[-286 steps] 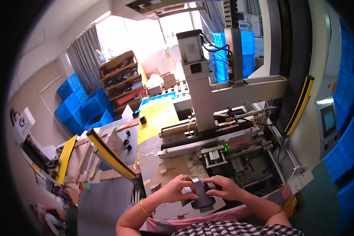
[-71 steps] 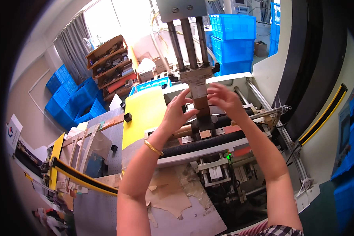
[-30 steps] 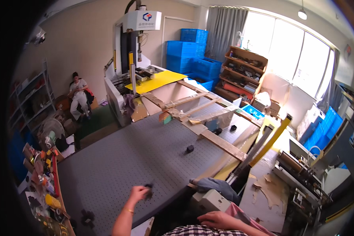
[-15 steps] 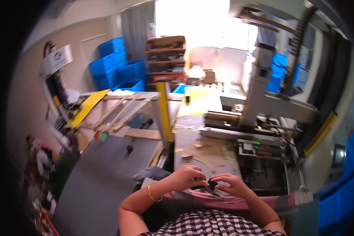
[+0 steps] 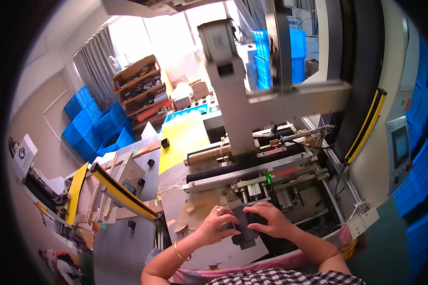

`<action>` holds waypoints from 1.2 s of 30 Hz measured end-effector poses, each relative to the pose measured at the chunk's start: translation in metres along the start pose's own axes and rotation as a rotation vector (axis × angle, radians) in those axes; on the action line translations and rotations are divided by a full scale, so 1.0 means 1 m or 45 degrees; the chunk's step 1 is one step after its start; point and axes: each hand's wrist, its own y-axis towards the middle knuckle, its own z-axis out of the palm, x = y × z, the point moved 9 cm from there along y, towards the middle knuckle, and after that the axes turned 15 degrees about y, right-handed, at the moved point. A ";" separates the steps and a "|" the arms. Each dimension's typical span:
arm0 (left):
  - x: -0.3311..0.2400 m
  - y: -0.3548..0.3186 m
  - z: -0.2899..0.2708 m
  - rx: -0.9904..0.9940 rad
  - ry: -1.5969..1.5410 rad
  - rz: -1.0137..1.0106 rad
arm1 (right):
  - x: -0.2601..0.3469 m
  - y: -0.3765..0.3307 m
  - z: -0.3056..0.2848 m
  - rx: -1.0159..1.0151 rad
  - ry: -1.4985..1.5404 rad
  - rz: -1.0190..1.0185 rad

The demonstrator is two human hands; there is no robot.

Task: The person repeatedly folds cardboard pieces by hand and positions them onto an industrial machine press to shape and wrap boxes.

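Note:
A flat dark grey card blank with notched edges lies between my two hands, over the near end of the work table. My left hand is at its left side, thumb and fingertips meeting the edge, with a ring on one finger and a bangle on the wrist. Across from it my right hand curves its thumb and forefinger onto the right edge. What the fingertips do underneath is hidden. Torn brown paper lies on the table just left of the blank.
A machine with a roller and a metal upright arm stands ahead. A yellow-and-black post rises at left, beside a grey perforated bed holding small black blocks. A control panel and blue crates are at right.
My view has swung right toward the machine. The dark piece, bent and small between my fingers before, now shows as a wider flat blank, and my hands have moved apart along its sides.

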 end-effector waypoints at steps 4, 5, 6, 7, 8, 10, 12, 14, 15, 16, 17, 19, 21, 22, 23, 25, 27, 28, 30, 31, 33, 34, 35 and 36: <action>0.018 0.023 -0.011 -0.355 0.151 0.035 | -0.013 0.029 -0.024 -0.052 -0.316 -0.126; 0.021 0.030 -0.022 -0.440 0.230 0.041 | -0.010 0.039 -0.031 -0.049 -0.371 -0.200; 0.023 0.037 -0.034 -0.524 0.309 0.048 | -0.007 0.050 -0.038 -0.046 -0.426 -0.274; 0.026 0.049 -0.048 -0.568 0.286 0.055 | -0.002 0.064 -0.045 0.000 -0.502 -0.358; 0.040 0.061 -0.055 -0.593 0.202 0.092 | -0.009 0.081 -0.056 -0.007 -0.450 -0.342; 0.078 0.096 -0.065 -0.591 -0.134 -0.103 | -0.034 0.121 -0.087 -0.049 -0.234 -0.143; 0.134 0.144 -0.057 -0.440 -0.415 -0.224 | -0.097 0.162 -0.115 -0.015 0.221 0.070; 0.168 0.185 -0.061 -0.428 -0.898 -0.330 | -0.136 0.200 -0.137 -0.028 0.637 0.313; 0.180 0.201 -0.081 -0.529 -0.529 -0.167 | -0.141 0.219 -0.150 -0.088 0.553 0.183; 0.179 0.212 -0.096 -0.541 -0.458 -0.167 | -0.123 0.233 -0.160 -0.107 0.357 0.083; 0.176 0.218 -0.110 -0.567 -0.229 -0.149 | -0.108 0.245 -0.162 -0.081 0.232 0.049; 0.171 0.228 -0.123 -0.591 -0.009 -0.127 | -0.091 0.255 -0.167 -0.056 0.099 0.020; 0.162 0.236 -0.124 -0.509 0.068 -0.126 | -0.081 0.256 -0.162 0.059 -0.078 0.070; 0.160 0.234 -0.122 -0.521 0.066 -0.128 | -0.081 0.255 -0.158 0.068 -0.085 0.067; 0.153 0.230 -0.123 -0.645 0.120 -0.079 | -0.074 0.250 -0.173 -0.206 0.220 -0.082; 0.137 0.202 -0.126 -0.861 0.178 -0.043 | -0.046 0.214 -0.181 -0.629 0.554 -0.360; 0.118 0.151 -0.111 -0.863 0.174 0.002 | -0.044 0.149 -0.130 -0.884 0.547 -0.095; 0.098 0.127 -0.100 -0.726 -0.033 -0.021 | -0.041 0.126 -0.088 -0.593 0.627 -0.294; 0.078 0.055 -0.081 -0.607 -0.064 0.112 | -0.071 0.061 0.032 -0.021 0.372 0.113; 0.075 0.017 -0.070 -0.486 -0.160 0.031 | -0.067 0.026 0.080 0.243 0.228 0.181; 0.075 -0.074 -0.069 -0.628 -0.070 -0.017 | -0.062 -0.041 0.166 0.596 0.507 0.445; 0.093 -0.128 -0.063 -0.676 -0.176 -0.226 | -0.037 -0.054 0.194 0.682 0.485 0.478; 0.108 -0.181 -0.063 -0.765 -0.227 -0.463 | -0.041 -0.076 0.218 0.808 0.563 0.533; 0.143 -0.246 -0.044 -0.865 -0.370 -0.757 | -0.024 -0.078 0.237 0.809 0.614 0.562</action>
